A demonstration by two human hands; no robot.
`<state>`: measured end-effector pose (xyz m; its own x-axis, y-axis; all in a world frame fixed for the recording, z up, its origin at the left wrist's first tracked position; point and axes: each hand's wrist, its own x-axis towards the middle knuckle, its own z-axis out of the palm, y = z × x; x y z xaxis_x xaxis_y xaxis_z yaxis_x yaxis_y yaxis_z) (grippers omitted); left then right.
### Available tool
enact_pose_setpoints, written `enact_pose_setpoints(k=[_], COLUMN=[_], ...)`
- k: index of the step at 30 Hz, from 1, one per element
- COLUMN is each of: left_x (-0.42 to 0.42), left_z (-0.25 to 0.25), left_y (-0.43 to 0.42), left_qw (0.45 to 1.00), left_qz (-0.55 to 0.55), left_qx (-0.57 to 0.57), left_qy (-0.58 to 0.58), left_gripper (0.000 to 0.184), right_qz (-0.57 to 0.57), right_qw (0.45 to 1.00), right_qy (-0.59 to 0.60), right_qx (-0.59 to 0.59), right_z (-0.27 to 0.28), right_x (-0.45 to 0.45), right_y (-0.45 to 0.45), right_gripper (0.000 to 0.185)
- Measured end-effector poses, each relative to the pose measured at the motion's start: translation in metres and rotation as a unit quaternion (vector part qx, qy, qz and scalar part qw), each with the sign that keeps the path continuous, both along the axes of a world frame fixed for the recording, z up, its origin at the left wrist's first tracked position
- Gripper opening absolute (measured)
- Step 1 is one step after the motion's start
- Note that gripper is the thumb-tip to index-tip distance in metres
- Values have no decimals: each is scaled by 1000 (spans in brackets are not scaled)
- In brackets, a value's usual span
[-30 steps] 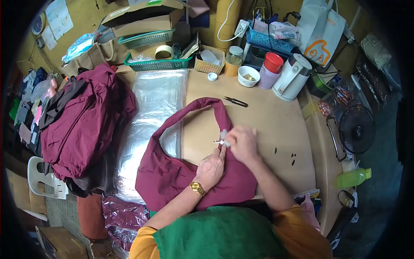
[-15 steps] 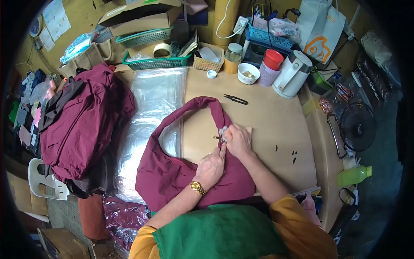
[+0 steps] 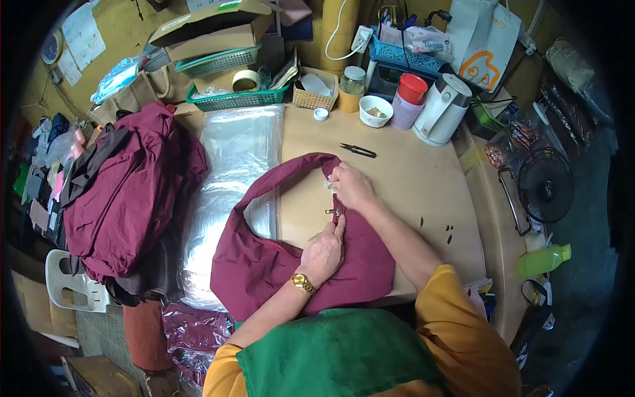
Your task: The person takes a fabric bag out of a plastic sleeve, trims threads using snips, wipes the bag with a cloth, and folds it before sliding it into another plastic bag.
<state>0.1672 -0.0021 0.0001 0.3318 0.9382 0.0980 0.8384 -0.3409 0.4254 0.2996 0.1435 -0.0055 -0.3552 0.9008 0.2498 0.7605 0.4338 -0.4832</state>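
Note:
A maroon shoulder bag [image 3: 264, 284] lies flat on the table in front of me, its strap looped away from me. My left hand [image 3: 322, 255] holds the bag beside its opening, index finger stretched toward a small metal zipper pull [image 3: 333, 212]. Farther up the same edge, my right hand [image 3: 350, 185] is closed on a small white wad [image 3: 329, 183], cloth or tissue, pressed against the base of the strap. My right fingertips are partly hidden.
Black thread snips [image 3: 358, 150] lie beyond the bag. Clear plastic sheets [image 3: 238, 145] and piled maroon fabric [image 3: 126, 192] are on the left. A white bowl [image 3: 376, 111], purple cup [image 3: 407, 112] and electric kettle [image 3: 442, 109] stand at the back right.
My right hand has moved up along the bag's edge toward the strap with the white wad. My left hand stays at the bag, and the zipper pull shows more plainly.

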Motion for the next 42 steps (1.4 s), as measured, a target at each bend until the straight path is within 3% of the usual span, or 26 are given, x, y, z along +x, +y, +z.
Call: enact_pose_setpoints(k=[1,3,5,7,9,11,12,13,14,15,17,19,21,22,24,25,28,30,32,34,35,36,37,39,42], left_x=[-2,-8,-11,-8,-4,2,3,-2,-14,-29,-73,-138,-176,-175,-169,-167,-171,-182,-152,-114,-112,-108,-125,-131,-133], left_z=[2,5,6,2,-7,-13,-13,-7,5,17,39,17,9,9,18,21,26,16,54,101,77,63,18,25,29], left_y=[1,2,12,20,31,47,54,59,63,67,73,99,114,114,115,115,112,115,80,23,7,-14,-20,-31,-38], left_qw=[1000,995,991,984,979,978,974,975,986,986,994,980,967,968,961,960,966,958,960,991,996,994,988,990,991], left_qz=[0,-28,-29,-33,-55,-35,-14,-15,8,30,87,127,188,185,151,120,153,192,160,58,-63,-52,-53,12,19], left_qx=[5,-2,-34,-62,-16,31,75,75,118,161,62,147,162,160,148,87,60,112,63,-38,66,0,33,63,32], left_qy=[0,-93,-130,-164,-198,-203,-211,-210,-117,-23,-25,34,-58,-56,-177,-239,-198,-180,-221,-117,-21,92,139,128,125], left_gripper=[56,53,51,49,45,44,43,43,37,31,22,18,15,15,15,18,18,19,21,31,50,64,69,66,64], right_qz=[23,-86,-166,-132,-93,-115,-155,-149,-143,-71,-9,41,22,5,6,11,30,31,32,31,32,18,5,11,18], right_qw=[997,965,957,946,932,949,950,951,951,965,997,996,996,995,993,989,981,982,983,981,981,982,982,983,991], right_qy=[38,213,214,269,323,293,250,244,238,222,10,-40,-67,-93,-120,-150,-189,-184,-179,-183,-183,-185,-187,-175,-129], right_qx=[-61,-129,-105,-124,-137,-3,103,118,134,124,74,73,52,31,13,-4,-38,-40,-40,-54,-58,-43,-29,-54,12], right_z=[7,23,33,-6,-12,5,16,38,48,36,37,1,1,1,8,11,9,6,8,13,10,6,4,9,16], right_x=[5,19,36,41,40,21,14,3,-4,-3,-3,16,28,30,30,31,40,43,43,45,50,58,64,69,68], right_y=[13,44,76,113,124,104,84,49,13,-14,-90,-123,-127,-130,-133,-133,-133,-134,-133,-134,-132,-128,-127,-124,-125], right_gripper=[2,7,13,19,24,31,24,20,17,22,31,46,54,63,68,72,72,72,71,70,70,70,70,70,60])
